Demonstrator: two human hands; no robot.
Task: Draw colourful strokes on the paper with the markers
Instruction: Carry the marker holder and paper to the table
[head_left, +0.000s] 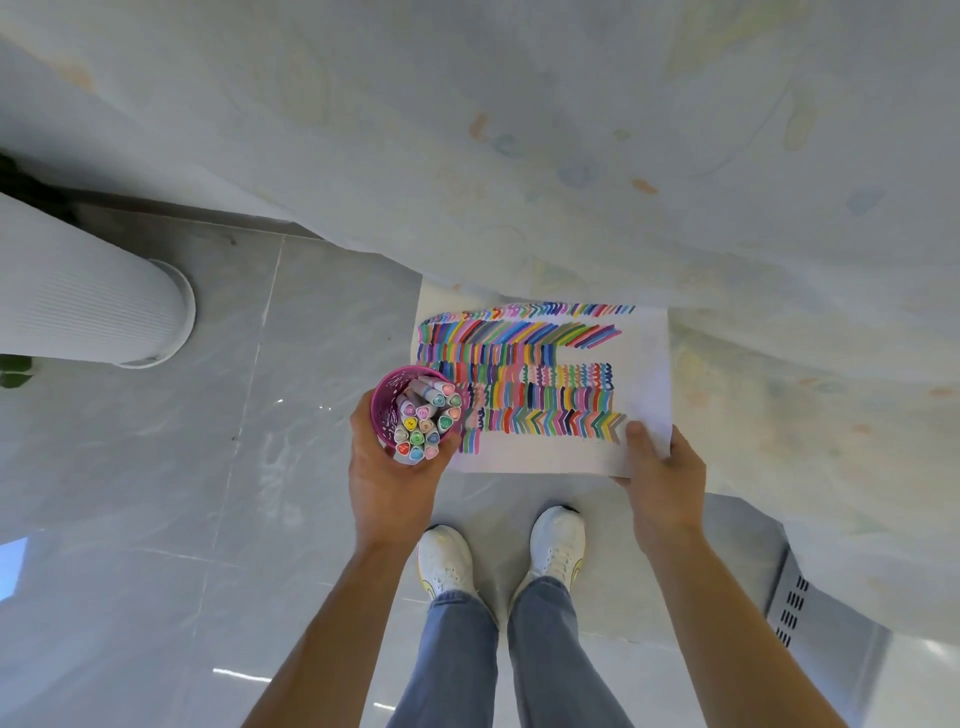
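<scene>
A white sheet of paper (540, 454) covered with rows of colourful strokes hangs in the air above the floor. My right hand (662, 478) pinches its near right corner, thumb on top. My left hand (387, 480) grips a purple mesh cup (387, 402) from below, left of the paper and overlapping its left edge. Several capped markers (423, 423) stand in the cup, their coloured round ends facing up.
A table draped in a pale patterned cloth (623, 156) fills the top and right. A white ribbed cylinder (93, 306) stands on the grey tiled floor at left. My white shoes (556, 545) and jeans are below. A grey vented unit (810, 603) sits at lower right.
</scene>
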